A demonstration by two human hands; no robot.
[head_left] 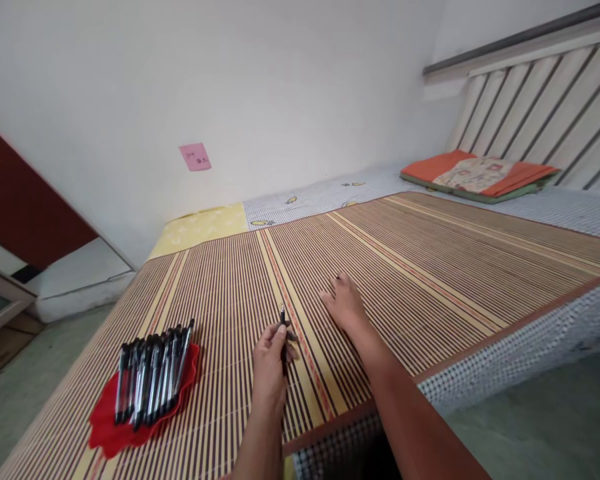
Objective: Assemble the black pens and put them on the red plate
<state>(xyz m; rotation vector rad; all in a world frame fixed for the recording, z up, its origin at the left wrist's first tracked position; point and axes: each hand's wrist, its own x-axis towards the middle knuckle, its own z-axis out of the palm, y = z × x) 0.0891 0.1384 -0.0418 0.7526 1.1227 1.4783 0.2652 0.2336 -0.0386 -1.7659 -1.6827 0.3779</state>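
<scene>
My left hand [269, 357] is closed around a pen [283, 315], whose bare metal tip points up and away from me. Its dark barrel is partly hidden by my thumb and fingers. To the right, my right hand [344, 300] rests low over the striped bamboo mat [220, 300] with curled fingers. A small dark thing shows at its fingertips, too small to name. Over on the left, several clear-barrelled pens [153, 377] with black caps lie side by side on a red scalloped cloth [111, 427].
The mat covers a bed with a checked sheet [310, 200] and a yellow patterned piece [200, 230]. A folded orange and green cloth [480, 175] lies by the slatted headboard [545, 100]. A pink note [195, 157] is on the white wall [290, 87].
</scene>
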